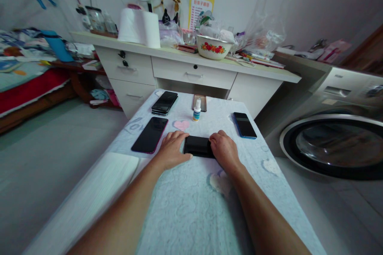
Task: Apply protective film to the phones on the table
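Your L hand [171,150] clamps the black phone [198,146], R hand [225,149] bunched at its R end (grip unclear); uneven pressure could skew it on the tablecloth [185,207].

The cloth-covered table [185,207] bears 1 spray bottle [196,110], a stack of what look like phones [164,102], 3 single phones [149,135] and 1 brown-rimmed case [203,103].

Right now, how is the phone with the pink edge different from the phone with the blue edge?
The pink-edged phone lies left, its far end slanting right; the blue-edged phone lies right, its far end slanting left. The pink-edged phone also looks larger in view than the blue-edged phone. Both lie flat, dark screens up.
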Demonstrator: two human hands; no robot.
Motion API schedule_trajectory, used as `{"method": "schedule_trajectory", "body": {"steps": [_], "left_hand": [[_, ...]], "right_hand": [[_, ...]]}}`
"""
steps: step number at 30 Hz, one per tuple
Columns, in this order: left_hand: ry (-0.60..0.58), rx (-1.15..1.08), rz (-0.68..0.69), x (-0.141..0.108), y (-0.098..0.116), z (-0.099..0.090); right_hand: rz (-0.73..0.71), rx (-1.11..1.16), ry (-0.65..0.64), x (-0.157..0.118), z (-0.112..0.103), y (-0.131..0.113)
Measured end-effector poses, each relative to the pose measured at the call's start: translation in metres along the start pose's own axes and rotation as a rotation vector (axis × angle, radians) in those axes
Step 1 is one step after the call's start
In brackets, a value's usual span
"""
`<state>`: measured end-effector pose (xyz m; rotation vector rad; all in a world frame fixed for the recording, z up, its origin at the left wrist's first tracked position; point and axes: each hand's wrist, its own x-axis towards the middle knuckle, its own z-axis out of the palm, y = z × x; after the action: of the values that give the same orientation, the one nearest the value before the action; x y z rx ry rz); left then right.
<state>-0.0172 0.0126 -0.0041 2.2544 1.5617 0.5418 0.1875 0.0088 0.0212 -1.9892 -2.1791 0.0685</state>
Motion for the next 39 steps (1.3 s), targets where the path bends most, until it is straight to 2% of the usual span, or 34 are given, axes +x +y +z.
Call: {"method": "schedule_trajectory", "body": {"steps": [12,31,39], "left_hand": [[-0.011,-0.006,-0.002,0.0,-0.002,0.001],[0.009,-0.005,0.0,-0.001,0.002,-0.001],[0.002,0.002,-0.006,-0.001,0.001,-0.001]], "right_hand": [[0.063,-0.03,-0.007,0.001,-0.003,0.007],[-0.062,0.027,-0.008,-0.004,0.0,0.0],[-0.005,0.024,0.035,-0.002,0.0,0.009]]}}
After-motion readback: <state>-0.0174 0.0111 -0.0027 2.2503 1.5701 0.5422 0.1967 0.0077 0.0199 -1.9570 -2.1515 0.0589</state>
